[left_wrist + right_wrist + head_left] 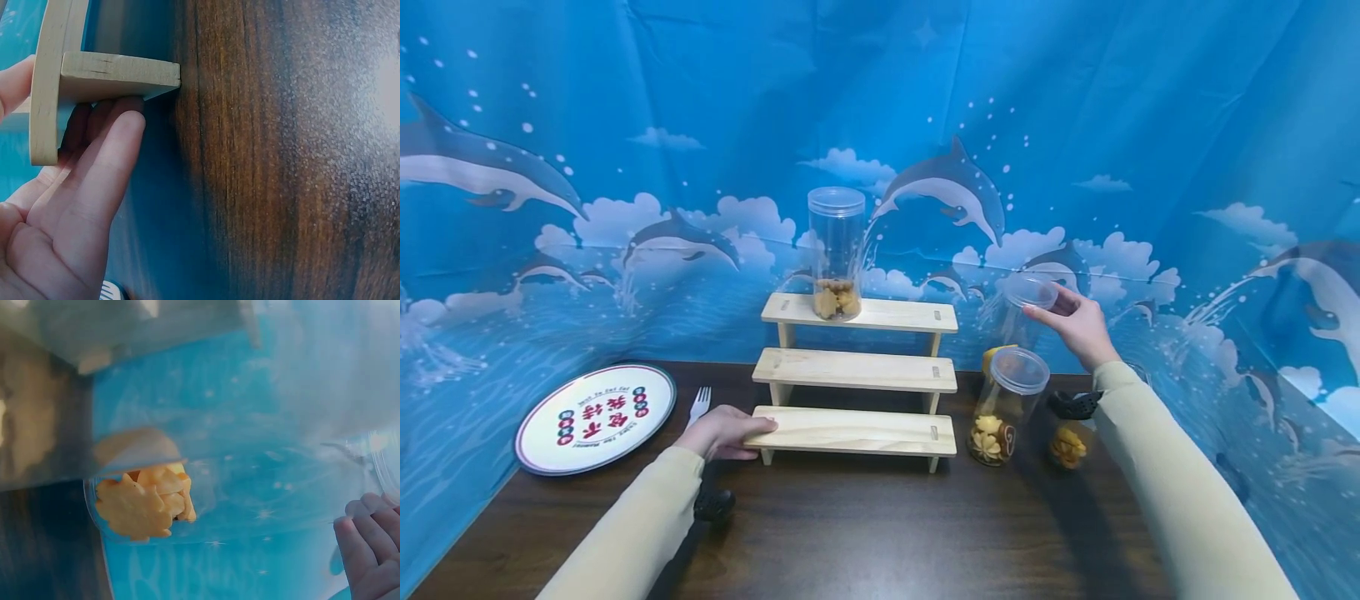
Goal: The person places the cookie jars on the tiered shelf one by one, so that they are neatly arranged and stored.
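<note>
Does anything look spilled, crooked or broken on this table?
Nothing stands out. The wooden rack stands upright with the left hand gripping its lowest step, the jar up top is upright and lidded, the plate looks whole, and I see no spill.

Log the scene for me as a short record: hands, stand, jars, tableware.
Left hand: grips left end of the bottom step of the wooden three-tier stand
Right hand: holds the rear cookie jar by its lid
Top step: upright cookie jar, lidded
Right of stand: front cookie jar, lidded
Left of stand: white plate, fork
</note>
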Demonstrator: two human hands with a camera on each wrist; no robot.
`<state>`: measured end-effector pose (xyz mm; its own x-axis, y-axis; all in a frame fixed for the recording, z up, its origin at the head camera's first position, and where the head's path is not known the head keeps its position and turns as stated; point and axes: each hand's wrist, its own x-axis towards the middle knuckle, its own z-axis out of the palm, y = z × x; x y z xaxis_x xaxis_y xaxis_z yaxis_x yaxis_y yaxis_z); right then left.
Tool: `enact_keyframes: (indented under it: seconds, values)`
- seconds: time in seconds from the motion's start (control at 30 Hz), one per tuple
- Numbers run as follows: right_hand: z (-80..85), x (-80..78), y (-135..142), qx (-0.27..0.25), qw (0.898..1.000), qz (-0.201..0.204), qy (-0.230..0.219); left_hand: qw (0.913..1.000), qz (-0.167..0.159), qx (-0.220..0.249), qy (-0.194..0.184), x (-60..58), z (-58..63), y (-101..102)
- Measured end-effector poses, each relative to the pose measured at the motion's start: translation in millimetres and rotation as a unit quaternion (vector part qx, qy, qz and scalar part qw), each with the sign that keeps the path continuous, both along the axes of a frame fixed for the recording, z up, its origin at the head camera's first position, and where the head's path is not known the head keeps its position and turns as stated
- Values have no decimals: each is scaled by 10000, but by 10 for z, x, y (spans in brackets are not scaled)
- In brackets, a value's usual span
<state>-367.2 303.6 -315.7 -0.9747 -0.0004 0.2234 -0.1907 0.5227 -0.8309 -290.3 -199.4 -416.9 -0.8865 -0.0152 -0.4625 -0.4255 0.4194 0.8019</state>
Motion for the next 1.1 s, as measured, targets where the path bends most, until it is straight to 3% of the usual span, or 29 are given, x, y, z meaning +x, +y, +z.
enact_keyframes:
  seconds: [0.53, 1.1]
  values:
    - [443, 91, -87, -56, 9979, -392, 522, 9999, 45, 82, 47, 5, 11, -12]
    - [805, 105, -444, -464, 9929, -460, 992, 9999, 95, 2, 81, 15, -5, 6]
